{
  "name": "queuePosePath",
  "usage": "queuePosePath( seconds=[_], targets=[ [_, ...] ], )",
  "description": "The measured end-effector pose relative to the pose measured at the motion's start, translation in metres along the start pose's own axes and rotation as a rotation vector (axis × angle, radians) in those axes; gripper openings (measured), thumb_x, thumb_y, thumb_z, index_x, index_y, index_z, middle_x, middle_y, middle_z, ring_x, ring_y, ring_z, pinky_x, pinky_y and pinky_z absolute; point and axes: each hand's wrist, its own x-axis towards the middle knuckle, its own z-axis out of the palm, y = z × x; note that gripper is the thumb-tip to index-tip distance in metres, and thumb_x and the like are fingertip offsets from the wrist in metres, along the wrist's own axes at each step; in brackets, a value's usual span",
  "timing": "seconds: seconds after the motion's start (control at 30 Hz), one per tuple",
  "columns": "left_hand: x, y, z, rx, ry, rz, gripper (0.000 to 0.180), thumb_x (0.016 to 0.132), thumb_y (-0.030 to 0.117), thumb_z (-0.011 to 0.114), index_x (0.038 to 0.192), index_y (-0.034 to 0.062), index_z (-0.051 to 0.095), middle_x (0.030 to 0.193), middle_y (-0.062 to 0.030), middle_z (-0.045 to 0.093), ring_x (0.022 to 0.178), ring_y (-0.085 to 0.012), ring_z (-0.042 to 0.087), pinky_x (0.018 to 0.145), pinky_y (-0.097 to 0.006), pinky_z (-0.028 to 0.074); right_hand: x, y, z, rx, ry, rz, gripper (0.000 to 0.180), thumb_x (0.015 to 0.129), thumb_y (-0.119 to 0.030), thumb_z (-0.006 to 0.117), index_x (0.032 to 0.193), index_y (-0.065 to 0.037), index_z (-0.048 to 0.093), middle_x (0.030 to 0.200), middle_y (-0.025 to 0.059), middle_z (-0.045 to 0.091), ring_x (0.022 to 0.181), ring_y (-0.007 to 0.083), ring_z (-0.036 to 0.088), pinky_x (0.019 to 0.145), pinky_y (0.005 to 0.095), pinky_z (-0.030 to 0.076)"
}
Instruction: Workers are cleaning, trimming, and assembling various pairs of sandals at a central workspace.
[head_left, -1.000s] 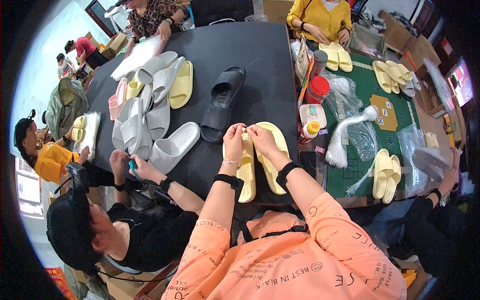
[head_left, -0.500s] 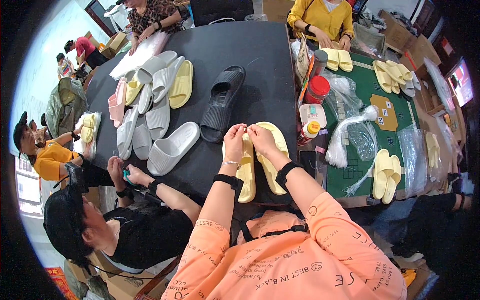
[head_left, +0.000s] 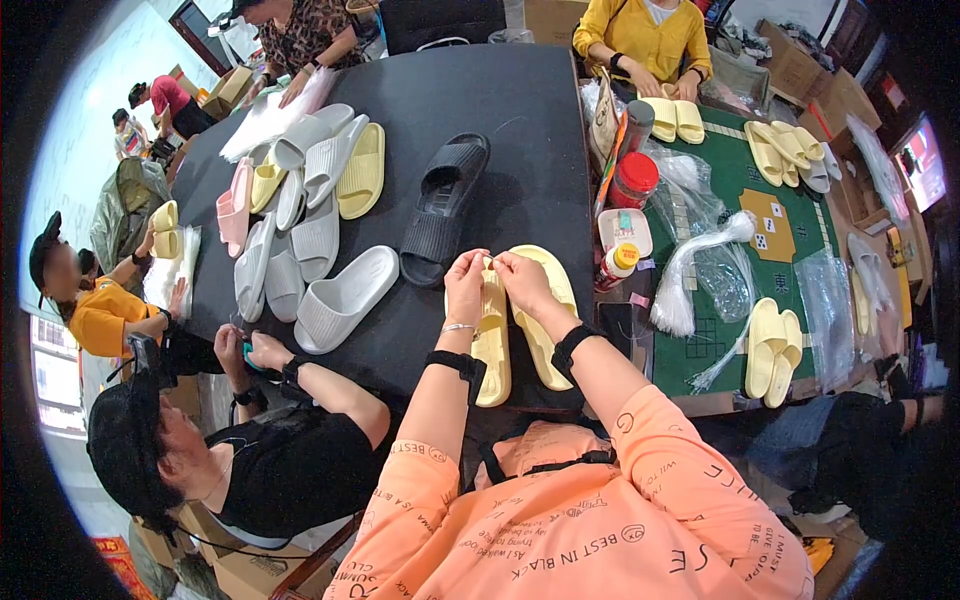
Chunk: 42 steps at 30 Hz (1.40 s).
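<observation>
A pair of pale yellow slippers lies side by side at the table edge in front of me: the left slipper (head_left: 491,362) and the right slipper (head_left: 545,350). Over their far ends, my left hand (head_left: 465,287) and my right hand (head_left: 523,284) meet with fingertips pinched closed. Whatever is between them is too small to make out. The hands partly cover the left slipper and its strap. Just beyond my left hand is a single black slipper (head_left: 440,215), and left of it a light grey slipper (head_left: 345,302).
Several grey, yellow and pink slippers pile up on the dark table (head_left: 535,120) at left. Right of my hands stand a red-lidded jar (head_left: 636,178) and a yellow-capped bottle (head_left: 617,265). A white string bundle (head_left: 690,280) lies on the green table. Co-workers sit around; one in black (head_left: 290,450) is close at left.
My hands stay nearly in place, still pinched together. At far left, the co-worker in orange has raised yellow slippers off the table. The patterned-top co-worker's hands have shifted over the white bundle.
</observation>
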Motion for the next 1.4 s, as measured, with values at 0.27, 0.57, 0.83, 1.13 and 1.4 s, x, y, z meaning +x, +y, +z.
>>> queuePosePath(
  seconds=[0.27,0.57,0.83,1.13,1.4],
  targets=[
    [-0.001,0.0,-0.001,-0.006,-0.014,0.001,0.012,0.085,0.012,0.052,0.089,0.0048,0.061,0.069,0.0085,0.05,0.054,0.001,0.036,0.048,-0.015,0.029,0.0,0.001,0.0,-0.008,-0.035,0.007,0.023,0.082,-0.03,0.047,0.086,-0.011,0.059,0.078,0.0134,0.061,0.075,0.0313,0.058,0.065,0.0389,0.044],
    [-0.004,0.004,-0.002,0.03,0.002,-0.018,0.012,0.084,0.013,0.054,0.089,0.0049,0.062,0.068,0.0082,0.05,0.055,0.001,0.036,0.048,-0.015,0.028,0.0,0.001,0.005,0.056,0.018,0.044,0.024,0.085,-0.033,0.044,0.093,-0.011,0.052,0.079,0.0145,0.061,0.075,0.0325,0.058,0.065,0.0412,0.044],
    [-0.013,0.02,0.03,-0.133,-0.286,-0.034,0.03,0.081,0.005,0.042,0.104,-0.0097,0.053,0.108,-0.0186,0.056,0.095,-0.0245,0.056,0.083,-0.032,0.046,-0.004,0.013,0.008,0.029,0.036,-0.073,0.027,0.084,-0.03,0.041,0.091,-0.005,0.051,0.09,0.017,0.057,0.088,0.0309,0.054,0.075,0.0393,0.042],
    [0.003,-0.012,-0.008,0.29,-0.121,0.12,0.025,0.088,0.014,0.044,0.1,-0.0019,0.06,0.083,0.0021,0.053,0.056,-0.0005,0.032,0.045,-0.017,0.025,-0.014,-0.009,-0.005,0.349,0.109,-0.028,0.016,0.083,-0.021,0.044,0.08,-0.006,0.05,0.07,0.0117,0.056,0.07,0.0264,0.056,0.062,0.0357,0.042],
    [0.002,-0.005,0.001,0.435,-0.159,0.169,0.026,0.088,0.018,0.046,0.098,-0.0017,0.06,0.069,0.0049,0.047,0.051,0.0004,0.03,0.042,-0.017,0.022,-0.012,-0.011,-0.008,0.352,0.096,0.018,0.013,0.083,-0.015,0.047,0.077,-0.005,0.051,0.07,0.0086,0.057,0.069,0.0198,0.056,0.063,0.0315,0.042]
  ],
)
